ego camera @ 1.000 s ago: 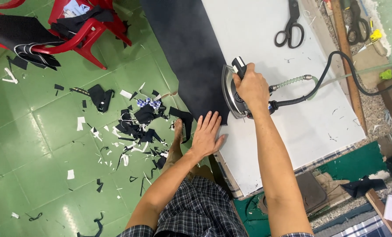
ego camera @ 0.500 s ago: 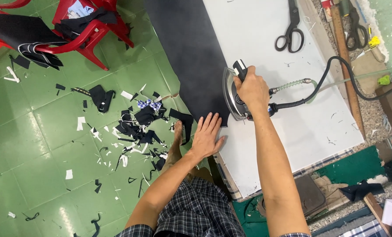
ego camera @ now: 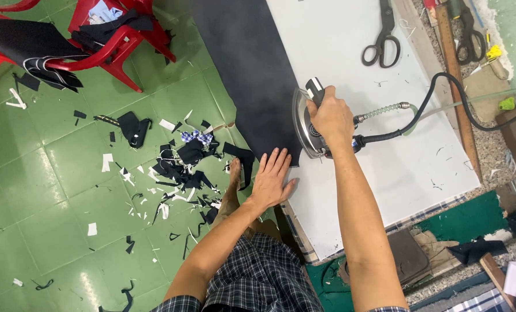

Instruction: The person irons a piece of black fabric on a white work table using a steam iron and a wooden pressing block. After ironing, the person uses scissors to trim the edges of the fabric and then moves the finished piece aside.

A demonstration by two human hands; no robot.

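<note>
A long strip of dark fabric (ego camera: pixel 252 69) lies along the left edge of a white ironing table (ego camera: pixel 396 167) and hangs over it. My right hand (ego camera: pixel 331 118) grips the handle of a steam iron (ego camera: pixel 306 124), whose metal sole rests at the fabric's right edge near its end. A black cable and a hose (ego camera: pixel 420 110) run from the iron to the right. My left hand (ego camera: pixel 271 179) lies flat, fingers spread, at the near corner of the fabric by the table edge.
Black scissors (ego camera: pixel 381 40) lie at the far end of the table. Another pair of scissors (ego camera: pixel 469 34) sits on the ledge to the right. Fabric scraps (ego camera: pixel 183 164) litter the green tiled floor. Red plastic chairs (ego camera: pixel 105 43) with dark cloth stand at far left.
Almost nothing has changed; the iron and both hands stay in the same places, with only a slight shift of the camera.
</note>
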